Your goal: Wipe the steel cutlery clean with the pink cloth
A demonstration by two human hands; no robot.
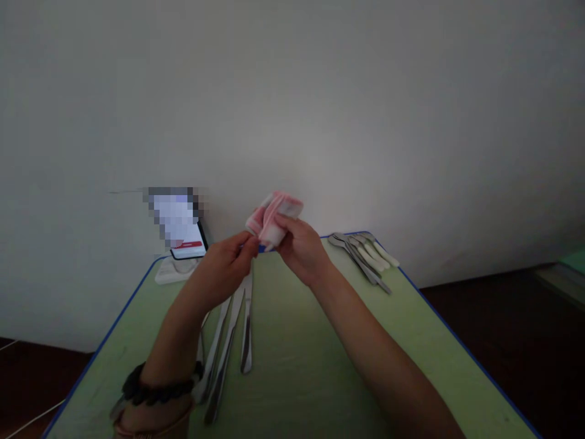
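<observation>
My right hand (301, 247) is closed around a folded pink-and-white cloth (287, 210), with the thumb pressed on top of it. Against the cloth's lower left side, my left hand (228, 265) is closed in a pinch; what lies between its fingers is hidden. Both hands are raised over the far part of the green table (292, 366). Below and beside the left forearm lie several metal table knives (223, 360), partly covered by that arm.
Metal spoons (351, 250) and forks with pale handles (375, 253) lie at the table's far right corner. A phone (189, 235) leans on a white stand (171, 272) at the far left. Behind the table rises a plain wall (292, 110).
</observation>
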